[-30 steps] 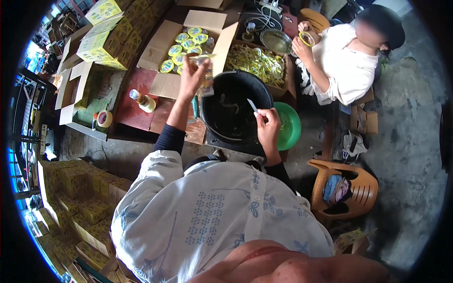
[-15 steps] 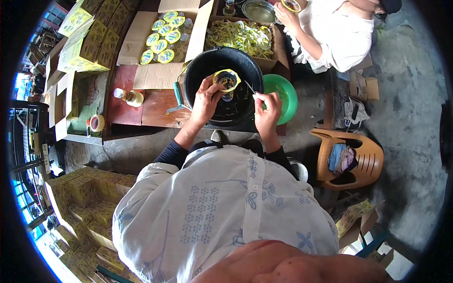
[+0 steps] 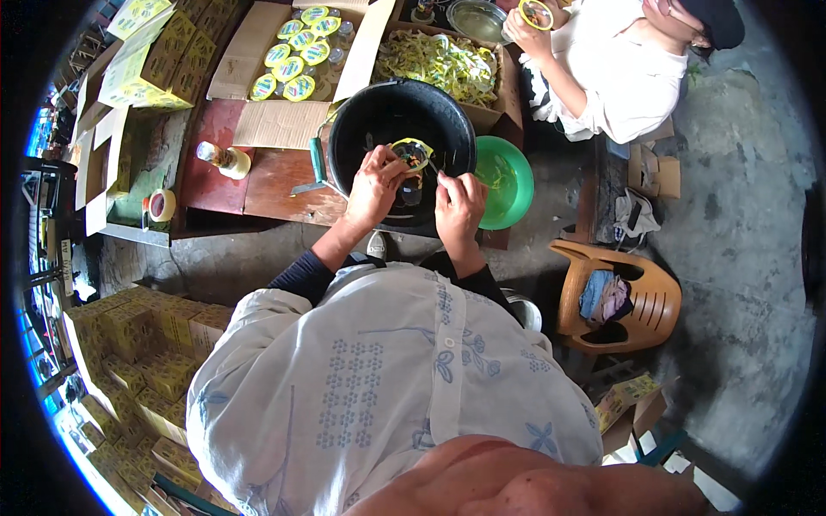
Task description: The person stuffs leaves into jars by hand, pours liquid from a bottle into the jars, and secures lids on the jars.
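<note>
My left hand (image 3: 376, 185) is closed round a clear plastic cup (image 3: 413, 153) with a yellow rim, tilted so its open top shows dark and coloured bits inside. The cup is above a large black bucket (image 3: 344, 129), whose dark inside holds some thin scraps. Just to the right of the cup, my right hand (image 3: 460, 206) pinches a slim, blade-like tool (image 3: 436, 163); its tip is close to the cup's rim, and whether it touches cannot be made out. A green basin (image 3: 520, 185) stands right beside the bucket.
A carton (image 3: 254, 125) of yellow-lidded cups lies behind left, a box of yellow strips (image 3: 430, 64) behind the bucket. A filled cup (image 3: 228, 161) and tape roll (image 3: 162, 205) sit left. A co-worker (image 3: 602, 77) holds another cup (image 3: 535, 14). An orange chair (image 3: 658, 301) stands right.
My right hand has come left and down, closer to the cup. The cup is lower and more tilted. The whole view has shifted slightly, and the co-worker's head shows more.
</note>
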Action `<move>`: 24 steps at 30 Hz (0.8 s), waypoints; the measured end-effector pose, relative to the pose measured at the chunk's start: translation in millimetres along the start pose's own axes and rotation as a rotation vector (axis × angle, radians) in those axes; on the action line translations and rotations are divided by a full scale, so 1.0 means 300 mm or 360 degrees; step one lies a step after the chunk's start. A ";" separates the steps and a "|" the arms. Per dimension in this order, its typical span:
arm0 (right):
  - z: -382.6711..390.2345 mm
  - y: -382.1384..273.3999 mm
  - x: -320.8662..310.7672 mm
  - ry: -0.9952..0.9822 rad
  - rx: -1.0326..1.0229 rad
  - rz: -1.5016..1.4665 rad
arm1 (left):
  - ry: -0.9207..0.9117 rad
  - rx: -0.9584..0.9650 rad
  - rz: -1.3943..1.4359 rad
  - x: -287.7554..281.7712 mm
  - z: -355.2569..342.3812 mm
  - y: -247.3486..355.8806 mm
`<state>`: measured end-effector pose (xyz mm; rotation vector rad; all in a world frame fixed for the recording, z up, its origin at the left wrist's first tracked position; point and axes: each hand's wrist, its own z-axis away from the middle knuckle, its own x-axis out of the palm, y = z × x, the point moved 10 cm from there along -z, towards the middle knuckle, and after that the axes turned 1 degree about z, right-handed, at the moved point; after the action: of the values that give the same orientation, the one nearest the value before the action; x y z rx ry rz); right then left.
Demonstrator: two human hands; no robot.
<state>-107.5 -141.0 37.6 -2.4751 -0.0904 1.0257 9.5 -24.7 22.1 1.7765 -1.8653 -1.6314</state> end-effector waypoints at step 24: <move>-0.042 0.089 0.122 -0.0047 0.0146 0.0080 | -0.0123 -0.0080 0.0225 0.084 -0.005 -0.046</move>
<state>-75.4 -161.4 9.8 -2.3907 0.0094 1.0637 11.6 -41.2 -1.3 1.5454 -1.9148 -1.7014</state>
